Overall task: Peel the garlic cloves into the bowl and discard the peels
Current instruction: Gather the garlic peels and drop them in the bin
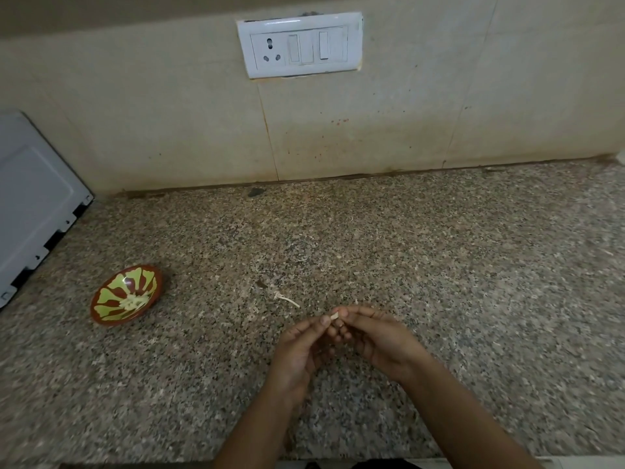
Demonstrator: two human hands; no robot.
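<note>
Speckled granite counter fills the view, backed by a stained beige tiled wall that carries a white switch plate. A white appliance is cut off at the left edge. Both forearms reach in from the bottom edge and meet above the near part of the counter. The left hand has its palm turned inward and fingers curled, and the right hand is back-up. Most of the garlic clove is hidden between the fingertips. Only a pale tip shows, and whether skin remains on it cannot be told. Each grip is closed on that clove, pinching it between thumb and fingertips. Well to the left sits the brown-and-green bowl, with pale peeled cloves blurred together inside. A thin white scrap lies on the counter just beyond the hands.
</note>
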